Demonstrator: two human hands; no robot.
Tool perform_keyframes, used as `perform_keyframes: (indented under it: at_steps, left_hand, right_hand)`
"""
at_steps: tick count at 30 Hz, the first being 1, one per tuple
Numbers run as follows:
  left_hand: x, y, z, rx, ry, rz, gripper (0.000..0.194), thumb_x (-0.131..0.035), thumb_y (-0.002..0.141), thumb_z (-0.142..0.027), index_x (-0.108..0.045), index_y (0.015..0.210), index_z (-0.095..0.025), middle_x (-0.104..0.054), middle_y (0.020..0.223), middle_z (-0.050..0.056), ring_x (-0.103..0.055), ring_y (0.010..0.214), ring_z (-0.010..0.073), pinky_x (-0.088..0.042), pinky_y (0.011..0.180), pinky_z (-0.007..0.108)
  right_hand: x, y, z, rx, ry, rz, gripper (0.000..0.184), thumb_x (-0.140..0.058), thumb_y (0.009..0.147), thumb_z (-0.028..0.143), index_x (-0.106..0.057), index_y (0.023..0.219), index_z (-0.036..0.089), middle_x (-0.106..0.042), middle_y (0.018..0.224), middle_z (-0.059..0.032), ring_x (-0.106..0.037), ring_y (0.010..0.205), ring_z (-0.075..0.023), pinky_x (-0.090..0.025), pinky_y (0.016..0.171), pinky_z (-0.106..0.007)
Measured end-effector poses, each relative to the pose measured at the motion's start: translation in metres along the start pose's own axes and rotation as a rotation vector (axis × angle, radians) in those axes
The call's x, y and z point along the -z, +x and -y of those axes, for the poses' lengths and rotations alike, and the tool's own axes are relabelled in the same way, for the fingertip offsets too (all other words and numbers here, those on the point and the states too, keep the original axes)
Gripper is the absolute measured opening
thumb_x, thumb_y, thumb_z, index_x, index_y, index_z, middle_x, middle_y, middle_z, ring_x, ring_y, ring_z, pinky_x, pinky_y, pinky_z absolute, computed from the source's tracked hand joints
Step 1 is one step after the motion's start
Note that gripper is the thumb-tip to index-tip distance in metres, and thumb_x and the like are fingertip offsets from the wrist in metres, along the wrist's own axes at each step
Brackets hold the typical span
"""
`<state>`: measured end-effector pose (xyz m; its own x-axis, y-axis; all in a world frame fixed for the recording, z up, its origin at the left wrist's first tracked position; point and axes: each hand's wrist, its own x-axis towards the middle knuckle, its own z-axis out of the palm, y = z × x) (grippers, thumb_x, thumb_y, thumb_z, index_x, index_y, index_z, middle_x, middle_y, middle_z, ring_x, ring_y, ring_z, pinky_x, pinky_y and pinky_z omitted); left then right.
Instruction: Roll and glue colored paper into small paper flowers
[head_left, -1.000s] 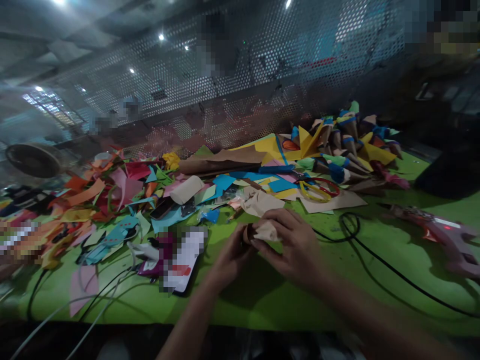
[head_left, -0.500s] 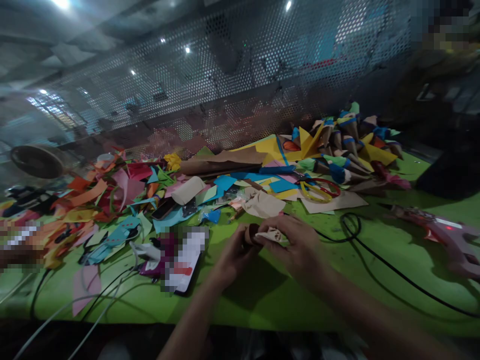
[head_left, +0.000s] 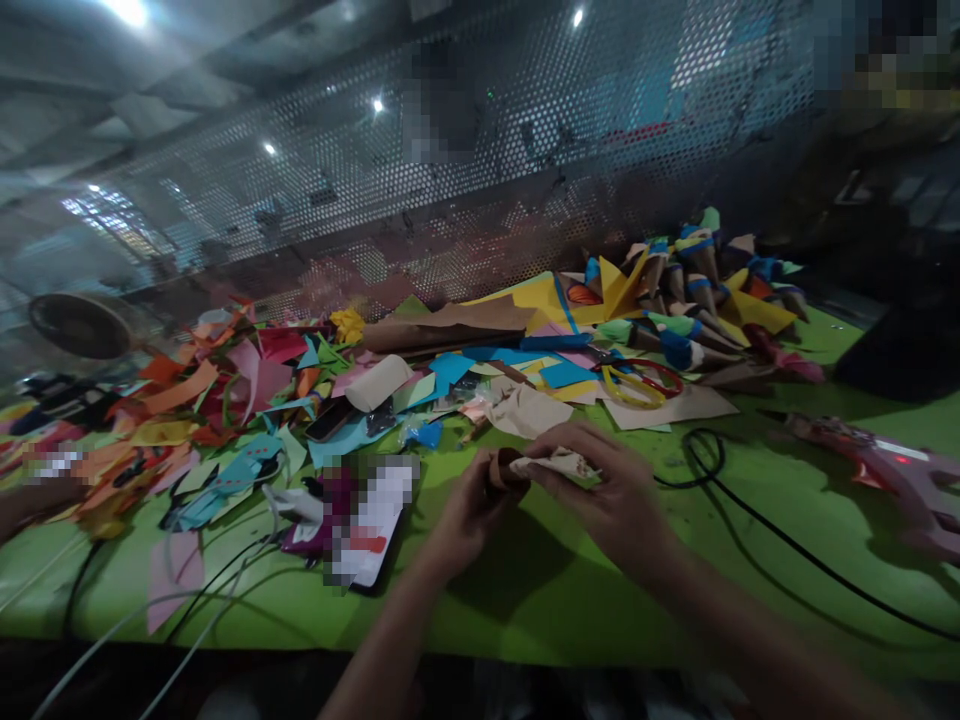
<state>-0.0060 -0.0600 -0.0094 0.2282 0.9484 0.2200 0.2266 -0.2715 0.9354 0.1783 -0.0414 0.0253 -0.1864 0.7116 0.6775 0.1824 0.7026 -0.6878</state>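
Observation:
My left hand (head_left: 471,505) is closed around a small brown rolled paper piece (head_left: 507,470), its round opening turned toward my right hand. In my right hand (head_left: 600,490) is a crumpled cream-coloured piece of paper (head_left: 566,463), pinched between thumb and fingers. The left tip of the cream paper reaches the brown roll's opening; whether it sits inside, I cannot tell. Both hands are held just above the green tabletop (head_left: 570,610). Behind them lies a crumpled beige sheet of paper (head_left: 529,408).
A pink glue gun (head_left: 889,480) lies at right, its black cable (head_left: 795,540) looping across the table. Scissors (head_left: 637,385) lie behind my hands. A phone (head_left: 375,520) is at left. Paper scraps (head_left: 247,375) and paper cones (head_left: 701,290) pile up behind. Another person's hand (head_left: 45,500) is far left.
My right hand has shifted slightly right, with more of the cream paper now showing beside the brown roll. My left hand stays nearly in place.

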Motion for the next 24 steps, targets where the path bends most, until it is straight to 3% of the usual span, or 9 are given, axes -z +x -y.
perform_keyframes:
  at_steps: [3,7,12,16,20,24]
  left_hand:
    - [-0.001,0.002,0.005,0.013,0.021,-0.02,0.021,-0.06,0.089,-0.024,-0.054,0.107,-0.018,-0.057,0.095,0.003,-0.054,0.086,0.0162,-0.047,0.08,0.029]
    - [-0.002,0.004,0.012,-0.026,0.084,-0.066,0.016,-0.063,0.085,-0.027,-0.053,0.094,-0.019,-0.057,0.088,0.001,-0.052,0.078,0.0155,-0.045,0.073,0.028]
    - [-0.001,0.001,0.007,-0.007,0.0,-0.023,0.021,-0.063,0.085,-0.027,-0.054,0.102,-0.018,-0.057,0.096,0.004,-0.054,0.089,0.0188,-0.047,0.082,0.031]
    - [-0.002,0.001,0.001,0.077,-0.025,-0.026,0.019,-0.065,0.083,-0.024,-0.053,0.097,-0.018,-0.054,0.089,0.001,-0.051,0.083,0.0165,-0.047,0.077,0.028]
    - [-0.002,0.001,0.0,0.054,-0.025,-0.013,0.016,-0.064,0.083,-0.022,-0.052,0.093,-0.019,-0.055,0.09,0.002,-0.052,0.084,0.0167,-0.047,0.077,0.028]
    - [-0.001,0.0,0.004,-0.007,-0.045,0.006,0.018,-0.063,0.082,-0.02,-0.053,0.098,-0.018,-0.053,0.092,0.002,-0.052,0.085,0.0167,-0.047,0.078,0.028]
  right_hand:
    - [0.0,-0.001,-0.001,0.051,-0.035,-0.002,0.016,-0.064,0.089,0.01,-0.068,0.097,0.024,-0.069,0.092,-0.0037,-0.067,0.087,-0.0183,-0.054,0.076,-0.031]
    - [-0.004,-0.004,0.0,0.067,-0.024,0.082,0.022,-0.061,0.09,0.008,-0.068,0.102,0.025,-0.073,0.096,-0.0031,-0.069,0.089,-0.0183,-0.054,0.078,-0.031]
    - [-0.003,-0.004,0.002,-0.066,-0.079,0.129,0.025,-0.067,0.089,0.019,-0.061,0.112,0.025,-0.073,0.102,-0.0022,-0.068,0.087,-0.0189,-0.053,0.076,-0.031]
    - [-0.001,-0.005,0.001,-0.151,-0.121,0.137,0.023,-0.061,0.092,0.023,-0.056,0.114,0.022,-0.07,0.093,-0.0032,-0.065,0.078,-0.0185,-0.051,0.066,-0.03]
    - [-0.005,-0.006,-0.004,-0.017,-0.207,0.104,0.006,-0.063,0.09,0.017,-0.06,0.093,0.022,-0.069,0.085,-0.003,-0.062,0.079,-0.0201,-0.049,0.069,-0.032]
    - [-0.009,-0.006,-0.007,0.086,-0.252,0.078,0.009,-0.064,0.089,0.015,-0.069,0.088,0.022,-0.064,0.085,-0.0051,-0.06,0.082,-0.0209,-0.049,0.07,-0.033]
